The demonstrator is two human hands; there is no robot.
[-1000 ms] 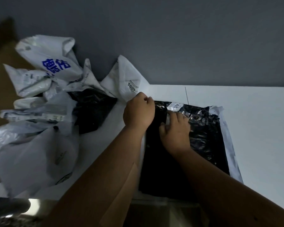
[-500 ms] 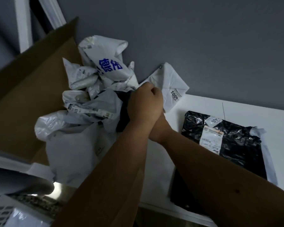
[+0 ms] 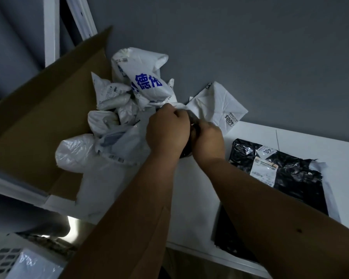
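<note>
1. The dark parcel sits at the right edge of the heap, wedged between the two hands and mostly hidden by them. Only a glossy black sliver shows below the knuckles and in the gap between the hands. It appears lifted just clear of the table, not yet set down anywhere.
2. The left hand is knuckles-up, its fingers curled tight over the parcel's top edge.
3. The right hand closes on the same parcel from the other side. Its fingertips are tucked out of sight, so the hold reads as a grip, though I cannot tell how deep it goes.
4. Judging by this, the pick is mid-way: the parcel is gripped, but it is neither freed from the heap nor laid flat.
5. Just behind the hands lie the white mailer bags, a crumpled heap spilling from the cardboard box. One with blue print is on top and a folded one leans on the grey wall. These look like the work left.
6. Well to the right, a black labelled parcel lies flat on the white table, its label facing up. That one looks finished, so the job seems early, with most of the heap untouched.
</note>
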